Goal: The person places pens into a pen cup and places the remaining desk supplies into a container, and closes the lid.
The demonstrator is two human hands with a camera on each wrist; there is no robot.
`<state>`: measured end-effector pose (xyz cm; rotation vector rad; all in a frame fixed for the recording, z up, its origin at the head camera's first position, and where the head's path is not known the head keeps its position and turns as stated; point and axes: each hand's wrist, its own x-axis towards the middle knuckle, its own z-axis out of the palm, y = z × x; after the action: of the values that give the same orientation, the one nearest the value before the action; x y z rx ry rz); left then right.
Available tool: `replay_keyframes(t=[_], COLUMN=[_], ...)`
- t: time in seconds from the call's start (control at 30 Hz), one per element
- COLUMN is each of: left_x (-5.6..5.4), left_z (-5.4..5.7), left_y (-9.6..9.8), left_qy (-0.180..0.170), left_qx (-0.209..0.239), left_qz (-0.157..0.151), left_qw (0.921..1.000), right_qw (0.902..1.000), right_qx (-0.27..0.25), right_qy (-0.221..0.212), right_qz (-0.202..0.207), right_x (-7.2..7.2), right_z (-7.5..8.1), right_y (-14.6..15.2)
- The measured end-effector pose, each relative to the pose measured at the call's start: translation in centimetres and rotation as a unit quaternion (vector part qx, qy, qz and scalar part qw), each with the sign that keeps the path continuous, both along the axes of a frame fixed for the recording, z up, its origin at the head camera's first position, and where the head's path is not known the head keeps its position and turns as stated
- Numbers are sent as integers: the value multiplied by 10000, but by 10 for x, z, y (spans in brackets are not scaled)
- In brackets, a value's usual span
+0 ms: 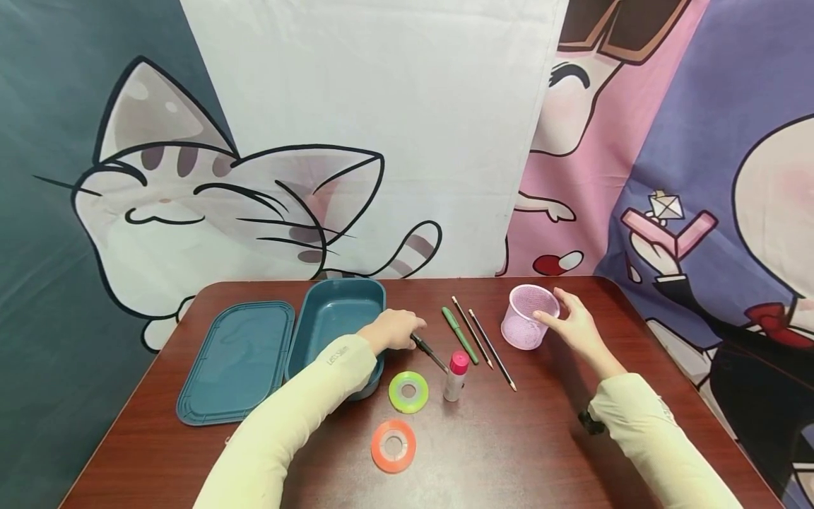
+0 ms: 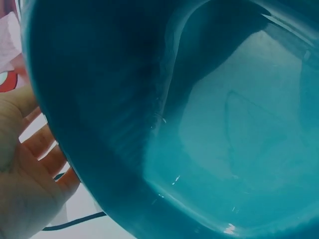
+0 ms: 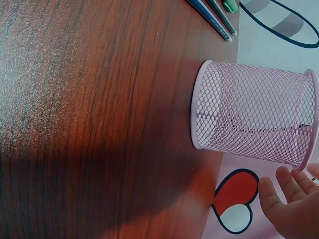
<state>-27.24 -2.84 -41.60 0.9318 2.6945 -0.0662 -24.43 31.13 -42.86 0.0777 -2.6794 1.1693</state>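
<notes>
A pink mesh pen cup (image 1: 523, 326) stands upright at the right rear of the table. My right hand (image 1: 575, 329) is at its right side, thumb and fingers spread by the rim; in the right wrist view the fingertips (image 3: 284, 179) are close to the cup's rim. My left hand (image 1: 393, 329) is above the right wall of the teal box (image 1: 337, 311), near the upper end of a black pen (image 1: 429, 352). In the left wrist view its loosely bent fingers (image 2: 52, 162) are partly hidden behind the box wall.
A teal lid (image 1: 237, 364) lies left of the box. Between box and cup are a green marker (image 1: 459, 334) and two pencils (image 1: 492, 350). A glue stick (image 1: 455, 378) stands upright near green tape (image 1: 408, 392) and orange tape (image 1: 393, 446). Printed cloth (image 1: 470, 141) hangs behind.
</notes>
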Motion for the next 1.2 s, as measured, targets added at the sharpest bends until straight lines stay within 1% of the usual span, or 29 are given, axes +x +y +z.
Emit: replay_keyframes(t=[0.1, 0.2, 0.27, 0.3, 0.4, 0.5, 0.53, 0.67, 0.87, 1.07, 1.2], left_x=[0, -4, -8, -16, -22, -24, -19, -18, -21, -25, -27], left_z=[0, 1, 2, -5, -3, 0, 9, 9, -2, -14, -18], left_y=[4, 8, 9, 8, 8, 7, 8, 7, 7, 6, 5], left_qy=[-125, -331, -431, -403, -474, -468, -509, -331, -37, 135, 272], left_qx=[-89, -132, -164, -92, -172, -210, -297, -280, -441, -452, -500], left_qz=[66, 153, 203, 104, 168, 205, 314, 179, -52, -262, -342], left_qw=[9999, 9992, 9987, 9991, 9986, 9985, 9978, 9989, 9990, 9985, 9978], right_qw=[10000, 10000, 10000, 9999, 9999, 10000, 10000, 10000, 10000, 10000, 9999], right_qx=[31, 47, 54, 57, 55, 10, -9, -30, -55, 48, 107], right_qy=[16, 48, 77, 89, 94, 82, 73, 68, 34, -29, -71], right_qz=[-5, -8, -11, -8, 0, 9, 6, -8, -14, -51, -92], right_x=[0, 0, -1, -1, -2, -3, -3, -3, -4, -4, -4], right_z=[1, 1, 0, 0, -1, -3, -3, -4, -4, -4, -6], right_y=[1, 1, 2, 2, 2, 3, 3, 3, 0, 0, 1])
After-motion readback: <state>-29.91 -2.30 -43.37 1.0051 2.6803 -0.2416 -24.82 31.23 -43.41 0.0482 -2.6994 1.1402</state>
